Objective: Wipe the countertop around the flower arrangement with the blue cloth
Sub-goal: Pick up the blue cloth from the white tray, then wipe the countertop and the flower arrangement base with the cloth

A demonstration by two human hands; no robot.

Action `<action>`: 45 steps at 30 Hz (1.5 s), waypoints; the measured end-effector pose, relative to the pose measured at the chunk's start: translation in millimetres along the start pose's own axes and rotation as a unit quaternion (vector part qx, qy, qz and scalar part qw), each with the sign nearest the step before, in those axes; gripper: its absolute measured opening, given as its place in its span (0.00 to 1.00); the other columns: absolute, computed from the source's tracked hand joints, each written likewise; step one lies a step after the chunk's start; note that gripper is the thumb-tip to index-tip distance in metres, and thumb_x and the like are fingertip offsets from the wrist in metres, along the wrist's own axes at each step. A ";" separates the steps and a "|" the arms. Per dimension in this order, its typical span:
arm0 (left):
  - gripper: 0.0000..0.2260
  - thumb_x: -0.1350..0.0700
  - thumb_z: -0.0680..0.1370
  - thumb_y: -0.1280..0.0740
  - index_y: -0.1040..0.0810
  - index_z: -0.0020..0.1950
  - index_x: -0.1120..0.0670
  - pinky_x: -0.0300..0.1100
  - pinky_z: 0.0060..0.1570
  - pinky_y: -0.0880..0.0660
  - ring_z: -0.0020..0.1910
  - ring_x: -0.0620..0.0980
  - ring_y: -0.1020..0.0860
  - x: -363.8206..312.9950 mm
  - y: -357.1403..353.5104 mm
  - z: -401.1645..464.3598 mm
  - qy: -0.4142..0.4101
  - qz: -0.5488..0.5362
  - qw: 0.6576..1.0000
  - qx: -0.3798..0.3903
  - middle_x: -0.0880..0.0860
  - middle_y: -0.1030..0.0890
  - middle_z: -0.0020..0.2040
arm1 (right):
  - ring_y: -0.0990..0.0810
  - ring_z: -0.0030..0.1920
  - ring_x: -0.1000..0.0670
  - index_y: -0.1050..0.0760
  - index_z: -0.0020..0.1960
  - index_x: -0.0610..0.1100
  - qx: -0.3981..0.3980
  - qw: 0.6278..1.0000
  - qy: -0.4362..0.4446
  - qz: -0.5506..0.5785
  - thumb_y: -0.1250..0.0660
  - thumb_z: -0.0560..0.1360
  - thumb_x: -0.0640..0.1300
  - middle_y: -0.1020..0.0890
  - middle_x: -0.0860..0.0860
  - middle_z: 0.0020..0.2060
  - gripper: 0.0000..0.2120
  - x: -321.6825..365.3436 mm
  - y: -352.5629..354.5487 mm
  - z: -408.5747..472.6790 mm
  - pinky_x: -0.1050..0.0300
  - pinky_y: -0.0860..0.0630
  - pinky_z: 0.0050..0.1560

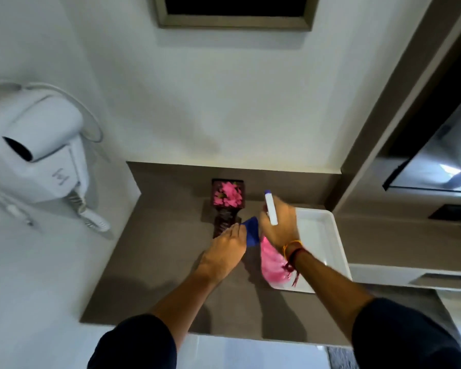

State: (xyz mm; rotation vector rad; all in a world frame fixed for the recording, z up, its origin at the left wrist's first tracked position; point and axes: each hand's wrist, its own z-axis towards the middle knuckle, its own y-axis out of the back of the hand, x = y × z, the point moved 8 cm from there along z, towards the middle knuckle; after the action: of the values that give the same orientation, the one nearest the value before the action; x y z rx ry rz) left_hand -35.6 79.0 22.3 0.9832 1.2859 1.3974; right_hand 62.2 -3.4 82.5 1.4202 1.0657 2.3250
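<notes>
A flower arrangement (227,194) of pink blossoms in a dark box stands at the back of the brown countertop (155,267). My left hand (222,253) presses the blue cloth (251,231) onto the counter just in front and to the right of the arrangement; most of the cloth is hidden under the fingers. My right hand (280,222) hovers beside it, gripping a spray bottle (272,258) with pink liquid and a white nozzle with a blue tip that points toward the wall.
A white rectangular tray (328,235) lies on the counter to the right, under my right wrist. A wall-mounted hair dryer (43,145) hangs at the left. A framed mirror (434,166) edge rises at the right, and a wall closes the back.
</notes>
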 end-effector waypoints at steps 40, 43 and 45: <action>0.28 0.68 0.49 0.17 0.17 0.48 0.67 0.50 0.41 0.16 0.41 0.61 0.15 -4.1 -36.7 21.4 -0.024 0.105 0.993 0.040 0.66 0.15 0.43 | 0.17 0.50 0.42 0.30 0.67 0.40 -0.044 0.975 -0.166 0.140 0.35 0.78 0.49 0.18 0.41 0.51 0.21 -182.9 48.8 16.2 0.49 0.18 0.54; 0.26 0.68 0.51 0.17 0.17 0.48 0.66 0.49 0.41 0.16 0.41 0.61 0.15 -5.8 -42.1 23.5 -0.013 0.107 0.993 0.046 0.66 0.15 0.43 | 0.18 0.44 0.47 0.31 0.69 0.41 -0.017 0.970 -0.175 0.166 0.33 0.77 0.50 0.19 0.43 0.46 0.25 -198.8 48.7 13.7 0.48 0.17 0.54; 0.25 0.68 0.54 0.18 0.17 0.49 0.66 0.50 0.44 0.16 0.43 0.61 0.15 -8.3 -43.5 23.3 -0.010 0.107 0.993 0.050 0.66 0.15 0.44 | 0.17 0.42 0.49 0.31 0.69 0.41 0.009 0.976 -0.169 0.136 0.31 0.75 0.52 0.18 0.41 0.47 0.27 -202.8 52.6 12.1 0.50 0.17 0.52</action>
State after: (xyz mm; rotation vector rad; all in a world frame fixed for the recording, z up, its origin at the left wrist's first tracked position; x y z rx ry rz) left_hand -5.8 75.2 -17.7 1.2315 1.2748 1.4911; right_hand 185.4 -140.8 -17.5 1.9893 0.8410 2.1283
